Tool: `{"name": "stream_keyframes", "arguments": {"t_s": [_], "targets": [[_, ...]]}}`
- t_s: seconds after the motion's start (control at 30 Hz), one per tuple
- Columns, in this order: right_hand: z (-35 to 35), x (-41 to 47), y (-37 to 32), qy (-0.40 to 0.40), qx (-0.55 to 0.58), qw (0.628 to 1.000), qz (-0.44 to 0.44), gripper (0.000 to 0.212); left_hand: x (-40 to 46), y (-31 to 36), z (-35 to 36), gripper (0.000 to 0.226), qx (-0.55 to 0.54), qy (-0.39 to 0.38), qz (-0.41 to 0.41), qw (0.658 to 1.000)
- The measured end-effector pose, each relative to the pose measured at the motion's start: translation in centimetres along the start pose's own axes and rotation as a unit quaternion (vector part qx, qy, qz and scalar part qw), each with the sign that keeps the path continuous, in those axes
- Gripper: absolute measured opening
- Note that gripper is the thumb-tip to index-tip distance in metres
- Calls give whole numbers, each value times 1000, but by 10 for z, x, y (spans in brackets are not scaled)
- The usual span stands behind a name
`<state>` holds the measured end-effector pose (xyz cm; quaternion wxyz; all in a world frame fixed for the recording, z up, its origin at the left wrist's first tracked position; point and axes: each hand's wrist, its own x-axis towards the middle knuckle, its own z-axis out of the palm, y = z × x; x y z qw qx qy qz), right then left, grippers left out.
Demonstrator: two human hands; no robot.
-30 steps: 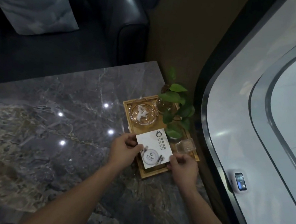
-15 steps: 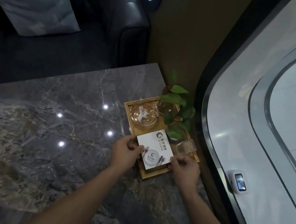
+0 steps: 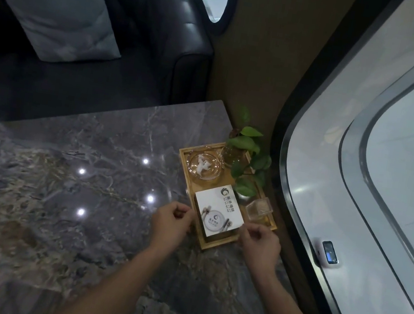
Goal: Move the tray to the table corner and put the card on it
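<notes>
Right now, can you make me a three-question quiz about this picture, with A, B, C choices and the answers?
1. Where is the card?
A. on the tray
B. on the sofa
C. on the floor

2. What colour are the plant's leaves?
A. red
B. green
C. blue

3. Are the hands holding the card?
A. both grip it
B. only one grips it
C. neither grips it

Answers:
1 A, it lies flat inside the tray.
2 B, the plant has green leaves.
3 C, left hand and right hand sit beside it, fingers curled.

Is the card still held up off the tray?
No. The card lies flat on the tray, and both hands sit beside it, fingers off it.
</notes>
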<state>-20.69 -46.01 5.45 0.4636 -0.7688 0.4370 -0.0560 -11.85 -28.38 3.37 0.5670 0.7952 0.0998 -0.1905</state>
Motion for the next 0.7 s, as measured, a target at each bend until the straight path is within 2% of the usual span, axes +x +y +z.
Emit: {"name": "stream_keyframes", "arguments": {"t_s": [0.2,0.4,0.57,0.7], "targets": [[9,-22,-15,-34,-4,998,-56,5,-23,-2,-34,7,43,6,44,998],[31,-58,-38,-60,-26,988,-142,11,-42,-8,-82,18,62,52,87,993],[59,-91,-71,-72,-53,965,-247,21,-56,-5,-137,20,73,90,124,985],[83,-121,-113,-79,-72,942,-318,17,-69,11,-188,24,95,137,167,972]]}}
